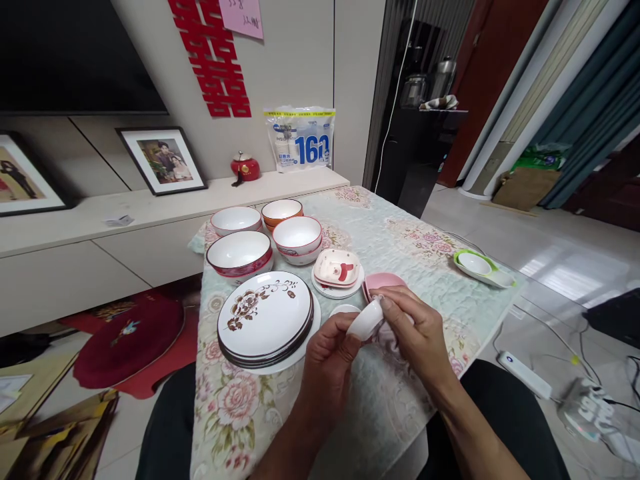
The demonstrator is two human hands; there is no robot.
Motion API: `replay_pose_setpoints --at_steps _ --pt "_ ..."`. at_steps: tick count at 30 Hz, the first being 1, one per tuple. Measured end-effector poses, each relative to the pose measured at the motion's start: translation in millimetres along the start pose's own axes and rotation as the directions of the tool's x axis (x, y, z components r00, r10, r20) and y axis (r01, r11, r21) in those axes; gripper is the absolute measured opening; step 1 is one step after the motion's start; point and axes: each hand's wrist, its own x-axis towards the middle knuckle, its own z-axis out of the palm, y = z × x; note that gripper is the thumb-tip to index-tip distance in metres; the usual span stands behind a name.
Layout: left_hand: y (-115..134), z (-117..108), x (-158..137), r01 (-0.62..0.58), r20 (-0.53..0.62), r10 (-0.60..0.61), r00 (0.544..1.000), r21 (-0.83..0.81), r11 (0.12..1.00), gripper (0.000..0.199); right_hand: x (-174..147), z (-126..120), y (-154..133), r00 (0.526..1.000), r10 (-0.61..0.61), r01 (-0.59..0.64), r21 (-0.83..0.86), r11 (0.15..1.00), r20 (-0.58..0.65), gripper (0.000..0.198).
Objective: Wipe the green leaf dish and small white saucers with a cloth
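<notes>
Table: floral padded cover (235, 400), its far edge against a long white cabinet (85, 230).
White dish: one, small, lifted above the table's near half, between both hands.
Left hand (333, 350): thumb and fingers gripping the dish's side.
Right hand (417, 330): fingers closed around a pale cloth (389, 337) at the dish's rim.
Progress: wiping seems under way and this one dish looks unfinished; which other pieces are done or left, I cannot tell.
Pink bowls (385, 283): apparently two, nested, just beyond the hands.
Small white plate (345, 309): one, partly hidden behind the left hand.
Rectangular dishes (337, 267): at least two, stacked on round white plates, probably two.
Dinner plates (267, 313): one pile by the left edge, several dark-rimmed, exact count unclear, over a wider white one.
Bowl stacks (240, 252): four, toward the far left corner, at least two bowls in most.
Green-rimmed dish (483, 267): one, near the right edge, a small white dish inside.
</notes>
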Motion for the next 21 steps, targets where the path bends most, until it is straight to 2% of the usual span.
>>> replay_pose_setpoints --at_steps 2,4,6,7,9,11,12,14,16,19,21 --pt "-1.3 -0.6 0.4 -0.012 -0.012 0.012 1.000 0.036 0.999 0.011 -3.9 4.9 -10.6 0.983 -0.183 0.184 -0.137 0.973 0.019 0.024" --pt "-2.0 -0.7 0.8 -0.015 -0.016 0.016 1.000 0.033 0.999 0.008 -6.4 7.7 -17.1 0.949 -0.308 0.315 -0.243 0.918 0.066 0.028" --pt "-1.5 0.2 1.0 -0.004 -0.031 0.004 1.000 -0.007 1.000 0.007 -6.1 7.7 -17.0 0.932 -0.352 0.363 -0.262 0.894 0.089 0.029" --pt "-0.7 0.9 1.2 0.005 -0.040 -0.006 0.999 -0.038 0.999 0.008 -5.0 6.7 -14.6 0.938 -0.336 0.347 -0.231 0.909 0.086 0.029" --pt "1.6 2.6 1.5 0.029 -0.047 -0.035 0.998 -0.118 0.993 0.012 -1.4 3.6 -7.1 0.973 -0.223 0.229 -0.104 0.968 0.068 0.027" --pt "4.0 3.8 1.9 0.064 -0.039 -0.074 0.996 -0.215 0.974 0.015 2.1 0.6 1.1 0.997 -0.036 0.031 0.064 0.997 0.074 0.024" --pt "4.9 3.9 2.1 0.083 -0.032 -0.094 0.995 -0.258 0.962 0.015 3.4 -0.4 4.4 0.993 0.065 -0.079 0.154 0.985 0.096 0.023" --pt "6.1 3.2 2.5 0.117 -0.027 -0.133 0.991 -0.324 0.939 0.013 4.7 -1.4 8.5 0.957 0.245 -0.283 0.319 0.905 0.152 0.025" --pt "6.4 1.7 2.8 0.139 -0.031 -0.160 0.987 -0.352 0.925 0.013 4.8 -2.5 8.9 0.905 0.379 -0.425 0.436 0.793 0.194 0.029" --pt "6.4 0.1 2.5 0.166 -0.031 -0.186 0.982 -0.332 0.929 0.014 4.9 -8.2 5.9 0.848 0.484 -0.522 0.502 0.689 0.217 0.029" --pt "6.4 0.3 2.0 0.169 -0.035 -0.186 0.982 -0.279 0.945 0.015 5.6 -14.0 4.0 0.851 0.476 -0.522 0.467 0.714 0.223 0.027"
